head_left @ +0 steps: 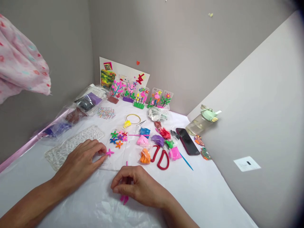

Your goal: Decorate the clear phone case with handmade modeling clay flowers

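Observation:
My left hand (82, 158) reaches over a clear phone case with a faceted pattern (76, 144). Its thumb and forefinger close on a small pink clay flower (110, 152) at the edge of a clear sheet (104, 165). On that sheet sit several clay flowers (119, 138) in green, blue, orange, red and pink. Nearer to me, my right hand (137, 186) has its fingers curled together; what is in them is hidden. Pink clay pieces (124, 199) show just below it, and the tip of a thin pink stick (127, 163) pokes out beyond it.
Bagged clay (158, 140), red-handled scissors (163, 160), a blue pointed tool (186, 161) and a phone (187, 141) lie to the right. A bottle (199, 123) leans by the wall. Decorated cases (142, 97) stand at the back; plastic bags (87, 101) lie left.

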A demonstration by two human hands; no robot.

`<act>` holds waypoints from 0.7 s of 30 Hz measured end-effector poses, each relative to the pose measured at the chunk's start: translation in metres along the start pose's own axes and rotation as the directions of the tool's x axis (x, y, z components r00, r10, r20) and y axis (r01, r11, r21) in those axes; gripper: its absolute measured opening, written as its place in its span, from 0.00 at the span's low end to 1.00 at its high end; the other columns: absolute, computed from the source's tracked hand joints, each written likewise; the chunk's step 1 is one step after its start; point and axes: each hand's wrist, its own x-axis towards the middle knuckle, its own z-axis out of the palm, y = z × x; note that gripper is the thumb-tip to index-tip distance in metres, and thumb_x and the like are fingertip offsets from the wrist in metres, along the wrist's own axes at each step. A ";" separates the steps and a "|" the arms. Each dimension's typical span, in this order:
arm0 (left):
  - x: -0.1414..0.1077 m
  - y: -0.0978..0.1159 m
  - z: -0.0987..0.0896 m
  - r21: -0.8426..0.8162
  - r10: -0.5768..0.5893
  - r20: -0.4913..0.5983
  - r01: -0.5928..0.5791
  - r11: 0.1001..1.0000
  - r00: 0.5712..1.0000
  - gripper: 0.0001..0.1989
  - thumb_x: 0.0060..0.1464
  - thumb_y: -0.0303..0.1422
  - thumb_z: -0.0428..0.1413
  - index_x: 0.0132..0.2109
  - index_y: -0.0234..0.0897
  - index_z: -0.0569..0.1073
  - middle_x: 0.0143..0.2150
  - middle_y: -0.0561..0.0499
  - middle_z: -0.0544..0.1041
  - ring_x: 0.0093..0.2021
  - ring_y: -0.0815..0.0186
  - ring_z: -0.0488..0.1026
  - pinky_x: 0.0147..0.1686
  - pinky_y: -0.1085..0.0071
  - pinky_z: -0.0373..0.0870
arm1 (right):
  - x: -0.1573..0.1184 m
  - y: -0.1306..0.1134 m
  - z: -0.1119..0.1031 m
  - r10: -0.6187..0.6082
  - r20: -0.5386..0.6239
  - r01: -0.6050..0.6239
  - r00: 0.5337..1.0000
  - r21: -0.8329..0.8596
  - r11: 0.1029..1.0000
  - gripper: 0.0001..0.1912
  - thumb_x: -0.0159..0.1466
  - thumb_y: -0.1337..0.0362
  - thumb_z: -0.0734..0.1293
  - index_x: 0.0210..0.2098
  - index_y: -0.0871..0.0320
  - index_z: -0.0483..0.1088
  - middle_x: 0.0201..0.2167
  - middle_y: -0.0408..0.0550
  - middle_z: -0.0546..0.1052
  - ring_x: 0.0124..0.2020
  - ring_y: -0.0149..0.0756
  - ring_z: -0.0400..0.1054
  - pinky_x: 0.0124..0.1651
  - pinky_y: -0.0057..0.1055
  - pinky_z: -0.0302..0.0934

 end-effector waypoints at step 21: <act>-0.002 0.036 -0.014 -0.159 0.032 -0.282 -0.080 0.984 0.959 0.16 0.69 0.49 0.48 0.58 0.57 0.72 0.52 0.54 0.83 0.51 0.53 0.81 0.51 0.63 0.77 | -0.009 0.007 -0.067 -0.400 -0.689 -0.116 0.604 -0.573 0.811 0.23 0.67 0.61 0.70 0.61 0.56 0.68 0.51 0.56 0.76 0.44 0.44 0.73 0.50 0.42 0.69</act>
